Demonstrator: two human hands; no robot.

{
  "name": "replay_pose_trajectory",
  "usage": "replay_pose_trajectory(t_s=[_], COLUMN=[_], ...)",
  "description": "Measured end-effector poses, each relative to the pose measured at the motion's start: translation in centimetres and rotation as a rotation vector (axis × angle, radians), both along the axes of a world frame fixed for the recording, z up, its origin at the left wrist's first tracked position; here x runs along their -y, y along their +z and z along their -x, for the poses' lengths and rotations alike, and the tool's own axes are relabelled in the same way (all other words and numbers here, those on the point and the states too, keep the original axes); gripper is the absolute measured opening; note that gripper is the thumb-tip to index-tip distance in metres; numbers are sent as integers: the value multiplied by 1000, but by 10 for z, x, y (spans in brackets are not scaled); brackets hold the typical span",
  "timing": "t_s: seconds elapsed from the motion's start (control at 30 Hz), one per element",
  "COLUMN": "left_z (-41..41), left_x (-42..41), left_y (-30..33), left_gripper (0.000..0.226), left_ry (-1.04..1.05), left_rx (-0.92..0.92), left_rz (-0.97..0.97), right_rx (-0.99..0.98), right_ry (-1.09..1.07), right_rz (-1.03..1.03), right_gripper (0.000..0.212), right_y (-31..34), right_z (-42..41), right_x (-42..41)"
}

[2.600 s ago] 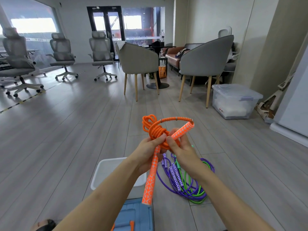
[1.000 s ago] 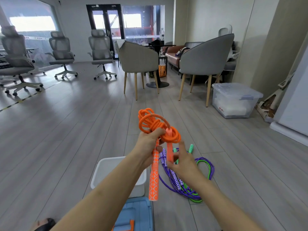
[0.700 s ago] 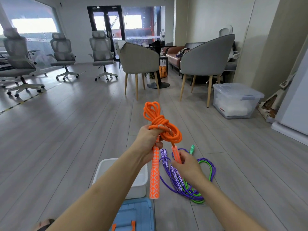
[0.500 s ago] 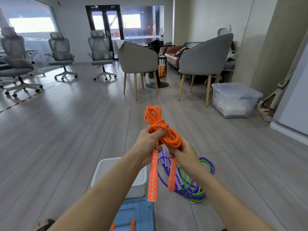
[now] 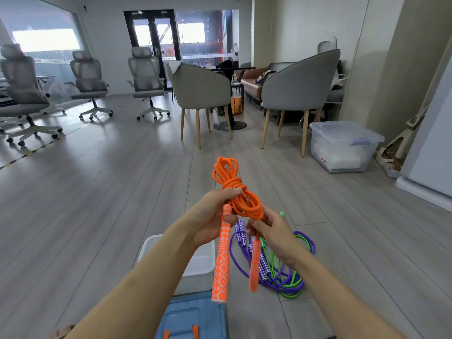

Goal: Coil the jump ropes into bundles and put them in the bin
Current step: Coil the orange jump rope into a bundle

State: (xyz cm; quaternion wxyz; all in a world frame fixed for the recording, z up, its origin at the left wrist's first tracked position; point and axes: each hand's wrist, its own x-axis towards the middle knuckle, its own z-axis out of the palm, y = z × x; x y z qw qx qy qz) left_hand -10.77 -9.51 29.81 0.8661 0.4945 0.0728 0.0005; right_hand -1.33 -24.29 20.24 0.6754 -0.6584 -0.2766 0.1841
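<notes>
Left hand [image 5: 208,221]: fingers clamped on orange rope [image 5: 238,192] coil.
Right hand [image 5: 271,232]: pinching hanging handle [image 5: 254,265].
Bin [image 5: 205,267]: on floor, under left forearm.

Floor [image 5: 97,204]: bin [image 5: 203,265], purple/green ropes [image 5: 288,282], maybe tangled.

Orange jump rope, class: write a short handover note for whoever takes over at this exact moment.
Left hand grips the coiled orange jump rope with one handle hanging below.
Right hand pinches the second orange handle near its top.
Done: the orange rope is bundled, but not yet in the white bin on the floor below.
Left: drop it in, then coil the purple jump rope and the green jump rope tangled on the floor.
</notes>
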Motion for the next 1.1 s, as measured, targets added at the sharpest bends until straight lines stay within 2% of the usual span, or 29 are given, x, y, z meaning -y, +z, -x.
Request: replay_pose_trajectory(t_s=[0.17, 0.3, 0.4, 0.53, 0.6, 0.73, 0.9, 1.0, 1.1], left_z=[-3, -4, -2, -1, 1, 6, 10, 11, 10], left_x=[0, 3, 6, -1, 1, 11, 16, 20, 23], left_y=[-8, -9, -15, -28, -34, -41, -39, -39, -39], left_gripper=[29, 33, 35, 36, 35, 33, 46, 42, 52], left_ry=[107, 206, 228, 253, 240, 81, -20, -46, -20], left_rx=[67, 140, 164, 113, 124, 140, 107, 115, 115], left_rz=[-63, -149, -201, -491, -561, -542, -624, -588, -508], right_rx=[11, 202, 204, 139, 84, 142, 160, 58, -62], right_ry=[52, -4, 0, -10, -77, -96, -58, 3, 76], right_rz=[-128, -31, 23, 34, -51, -163, -127, -210, -293], right_gripper=[13, 29, 30, 18, 25, 19, 19, 29, 35], right_y=[12, 7, 5, 13, 28, 60, 62, 64, 67], right_z=[9, 11, 12, 5, 3, 2, -7, -6, -4], right_x=[-4, -1, 1, -1, -1, 2, 6, 7, 8])
